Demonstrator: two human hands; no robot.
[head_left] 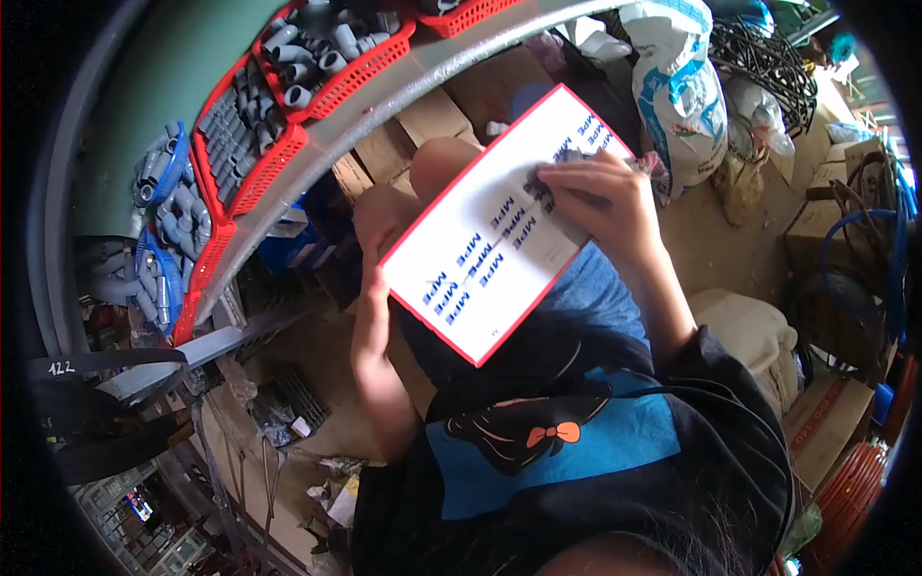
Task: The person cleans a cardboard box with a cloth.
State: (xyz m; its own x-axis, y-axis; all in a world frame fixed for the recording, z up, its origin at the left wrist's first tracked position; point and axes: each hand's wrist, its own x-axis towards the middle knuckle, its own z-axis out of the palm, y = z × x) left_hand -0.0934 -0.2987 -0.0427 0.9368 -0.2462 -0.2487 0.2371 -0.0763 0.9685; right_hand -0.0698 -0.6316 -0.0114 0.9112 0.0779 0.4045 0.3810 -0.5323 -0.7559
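Red perforated plastic baskets (301, 144) with grey plastic pipe fittings (227, 134) line the upper left; blue plastic baskets (180, 158) with similar fittings adjoin them. A grey metal rail (384, 104) runs between the red baskets and the person's knees. Brown cardboard boxes (434, 117) are located beyond the knees. A white and blue woven sack (677, 106) stands at the upper right, beside a tangle of black cable (768, 62).

The white, red-edged rectangular panel with blue "MPE" lettering (477, 326) is positioned over the lap, tilted in view, between the two hands. The left hand (376, 276) contacts its left edge; finger opening cannot be determined, as the fingers are largely hidden. The right hand (605, 192) is over the panel's upper right portion, fingers bent, covering some lettering. A dark, indistinct item (573, 156) is at its fingertips; whether it is gripped cannot be determined.
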